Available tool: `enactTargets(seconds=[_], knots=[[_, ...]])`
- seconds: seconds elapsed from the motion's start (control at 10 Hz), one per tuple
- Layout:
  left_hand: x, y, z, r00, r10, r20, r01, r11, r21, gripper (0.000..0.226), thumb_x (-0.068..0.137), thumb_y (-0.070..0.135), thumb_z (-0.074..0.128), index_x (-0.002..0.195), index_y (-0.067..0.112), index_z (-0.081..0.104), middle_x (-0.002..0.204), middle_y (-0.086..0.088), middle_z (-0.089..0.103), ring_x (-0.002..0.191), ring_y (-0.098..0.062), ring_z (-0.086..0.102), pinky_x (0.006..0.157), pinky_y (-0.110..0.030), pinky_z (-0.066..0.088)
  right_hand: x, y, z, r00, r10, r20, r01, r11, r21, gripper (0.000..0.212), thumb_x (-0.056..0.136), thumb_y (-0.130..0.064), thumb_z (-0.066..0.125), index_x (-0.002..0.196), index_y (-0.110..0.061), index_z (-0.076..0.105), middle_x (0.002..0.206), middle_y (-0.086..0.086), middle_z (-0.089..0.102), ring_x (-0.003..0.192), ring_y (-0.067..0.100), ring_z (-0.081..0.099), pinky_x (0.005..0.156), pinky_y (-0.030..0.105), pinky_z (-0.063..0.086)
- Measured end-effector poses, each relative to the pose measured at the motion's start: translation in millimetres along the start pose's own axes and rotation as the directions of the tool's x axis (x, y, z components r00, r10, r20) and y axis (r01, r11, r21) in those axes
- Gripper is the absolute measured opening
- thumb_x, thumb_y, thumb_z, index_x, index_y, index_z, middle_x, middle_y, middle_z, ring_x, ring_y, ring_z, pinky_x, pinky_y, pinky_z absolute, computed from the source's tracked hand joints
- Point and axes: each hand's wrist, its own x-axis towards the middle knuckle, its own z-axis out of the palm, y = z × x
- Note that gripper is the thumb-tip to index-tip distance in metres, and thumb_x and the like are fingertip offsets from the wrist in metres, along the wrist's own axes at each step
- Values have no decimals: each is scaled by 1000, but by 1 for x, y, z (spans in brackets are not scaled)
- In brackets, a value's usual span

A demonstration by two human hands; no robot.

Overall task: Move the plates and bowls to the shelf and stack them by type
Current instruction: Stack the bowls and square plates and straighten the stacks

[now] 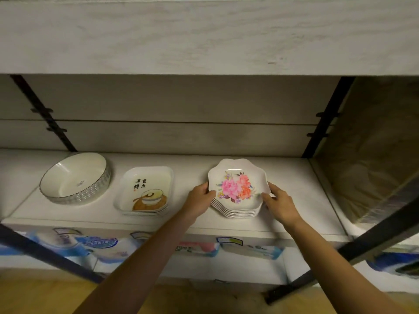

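Note:
A stack of several scalloped white plates with pink and orange flowers [237,188] rests on the white shelf board [188,168], right of centre. My left hand [200,198] grips the stack's left rim and my right hand [280,203] grips its right rim. To the left lies a stack of rectangular white plates with a bowl picture and black characters [145,191]. Further left stands a round white bowl with a silver patterned wall [76,177], tilted slightly toward me.
The shelf above [204,37] overhangs the working shelf. Black metal braces run at the left [43,114] and right [324,116]. Packs of tissue in blue and white wrap [97,245] fill the shelf below. A wrapped brown panel [374,155] stands at the right.

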Motion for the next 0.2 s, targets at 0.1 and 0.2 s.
enactTargets(seconds=[0.1, 0.2], knots=[[-6, 7, 1, 999, 39, -8, -38, 995, 88, 46, 76, 28, 48, 117, 12, 61, 116, -12, 68, 107, -30, 61, 95, -41, 49, 0, 1, 2, 1000, 1, 1, -1, 1000, 4, 43, 96, -24, 44, 139, -19, 41, 136, 11, 54, 117, 32, 55, 103, 50, 43], [-9, 10, 3, 996, 55, -64, -43, 984, 172, 33, 90, 21, 50, 116, 3, 59, 117, -16, 66, 107, -31, 60, 85, -34, 45, 0, -1, 3, 999, -27, -31, 25, 998, -51, 47, 96, -25, 45, 141, -11, 37, 142, 13, 45, 126, 32, 48, 105, 46, 38]])
